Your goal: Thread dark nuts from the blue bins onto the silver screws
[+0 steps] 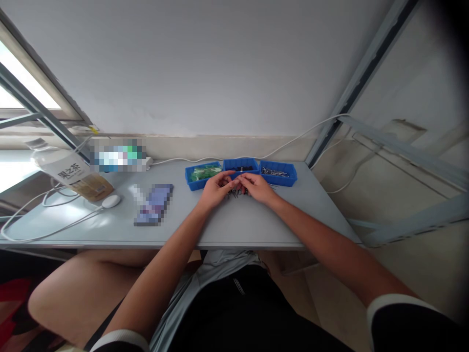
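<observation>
My left hand (219, 189) and my right hand (257, 187) meet fingertip to fingertip above the grey table, just in front of three blue bins. Both are closed in a pinch; whatever lies between the fingers is too small to name. Under them is a loose pile of small dark pieces (234, 194), partly covered by the hands. The left blue bin (190, 184) contains green and clear pieces (206, 172). Small black parts (240, 168) lie in the middle bin (240, 161). Thin metal, pin-like pieces (274, 172) fill the right bin (289, 183).
A drink bottle (78, 173) leans at the far left beside a round white device (111, 201) with a cable. A blurred phone-like object (156, 204) lies left of my arm. Along the wall runs a white cable (183, 160). Metal frame posts (330, 127) flank the table (271, 227).
</observation>
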`<state>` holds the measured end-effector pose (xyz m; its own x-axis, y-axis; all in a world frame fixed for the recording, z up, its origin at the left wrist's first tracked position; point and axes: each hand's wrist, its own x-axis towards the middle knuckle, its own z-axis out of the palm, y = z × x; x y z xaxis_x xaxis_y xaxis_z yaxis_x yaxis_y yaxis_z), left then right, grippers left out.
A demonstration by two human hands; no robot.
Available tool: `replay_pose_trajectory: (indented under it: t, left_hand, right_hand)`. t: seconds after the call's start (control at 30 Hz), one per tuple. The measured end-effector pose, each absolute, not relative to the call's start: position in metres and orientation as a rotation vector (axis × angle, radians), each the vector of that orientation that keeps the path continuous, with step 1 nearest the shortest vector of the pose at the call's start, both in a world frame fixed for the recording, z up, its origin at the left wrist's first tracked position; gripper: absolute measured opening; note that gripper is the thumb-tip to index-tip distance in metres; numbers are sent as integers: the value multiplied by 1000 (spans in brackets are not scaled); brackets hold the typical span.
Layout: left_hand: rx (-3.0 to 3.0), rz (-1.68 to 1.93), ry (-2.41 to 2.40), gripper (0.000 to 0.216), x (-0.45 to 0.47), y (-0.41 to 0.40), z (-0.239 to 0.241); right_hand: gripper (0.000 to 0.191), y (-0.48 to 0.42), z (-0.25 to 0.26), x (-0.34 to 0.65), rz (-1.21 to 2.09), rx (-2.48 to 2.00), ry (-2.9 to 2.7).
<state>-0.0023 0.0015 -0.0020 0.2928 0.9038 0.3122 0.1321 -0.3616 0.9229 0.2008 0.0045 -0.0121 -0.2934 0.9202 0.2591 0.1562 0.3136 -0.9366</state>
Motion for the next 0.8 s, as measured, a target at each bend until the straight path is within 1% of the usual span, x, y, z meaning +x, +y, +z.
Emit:
replay_pose_trajectory:
  t: [0.13,0.23,0.33,0.43,0.57,0.63,0.7,0.8]
  left_hand:
    - [1698,1182,1041,53,-4,3,-4]
    - [1701,1164,1105,50,-5,2,-4]
    - [1700,1165,1142,51,-4,1,-5]
    - [1687,1157,1149,52,-5,1,-5]
    - [1685,1163,1147,52,-6,2,-4]
    - [1684,1174,1142,52,-6,2,-5]
    - [1682,1178,1136,52,-6,2,-5]
    - [1678,1176,1135,51,-6,3,-7]
  right_hand:
    - [46,8,-9,207,1194,-1010,-1338]
    - [49,12,-10,214,1168,-1003,-1104]
    - [55,14,-11,220,1133,-1068,-1060]
    - [53,10,-12,220,998,-1141,-1319]
    - [36,-1,-13,213,504,-1067,-1947]
    - [41,-5,-16,208,345,-1037,-2175]
    - [48,-6,-19,205,272,-1041,-2312]
    - [43,-2,-23,205,232,-1052,-2391]
